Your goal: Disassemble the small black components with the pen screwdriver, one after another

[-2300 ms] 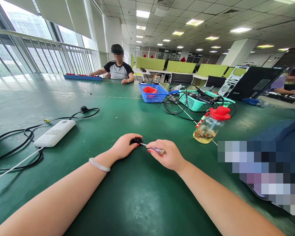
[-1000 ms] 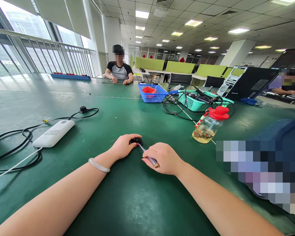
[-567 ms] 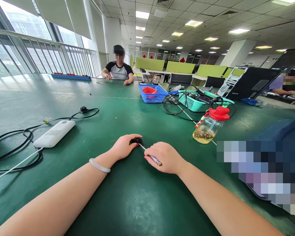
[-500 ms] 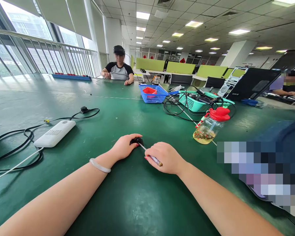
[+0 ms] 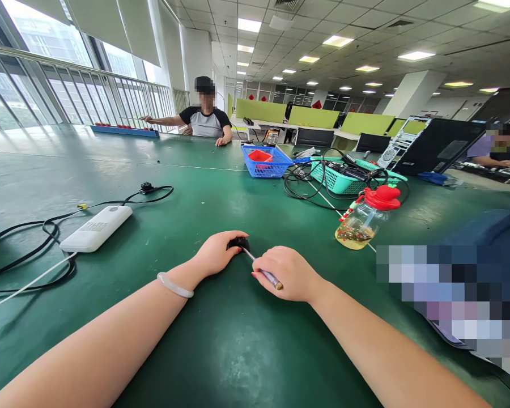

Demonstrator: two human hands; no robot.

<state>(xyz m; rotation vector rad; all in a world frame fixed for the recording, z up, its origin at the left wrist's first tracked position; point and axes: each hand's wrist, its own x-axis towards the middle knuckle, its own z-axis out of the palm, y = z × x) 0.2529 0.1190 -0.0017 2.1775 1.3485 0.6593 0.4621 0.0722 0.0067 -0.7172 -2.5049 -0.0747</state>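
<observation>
My left hand [image 5: 215, 253] is curled around a small black part [image 5: 237, 242] on the green tabletop [image 5: 195, 340], thumb and fingers on either side. Most of the part is covered by the fingers, so its exact kind is unclear. In my right hand [image 5: 288, 273] is a slim screwdriver [image 5: 275, 281] with a silvery handle and a brass-coloured end, gripped at a slant. Its thin shaft points forward and left, and the tip meets the black part beside my left thumb.
Left lie a white power bank [image 5: 97, 229] and black cable [image 5: 153, 194]. A red-lidded bottle [image 5: 359, 226] stands right, before a teal basket [image 5: 338, 180] with tangled cables. A blue basket [image 5: 266, 168] is farther back. A person [image 5: 206, 119] sits opposite, near a blue rack [image 5: 125, 131].
The person opposite has stretched an arm out toward the blue rack. My hands, the black part and the screwdriver keep nearly the same pose; the whole view shifts slightly.
</observation>
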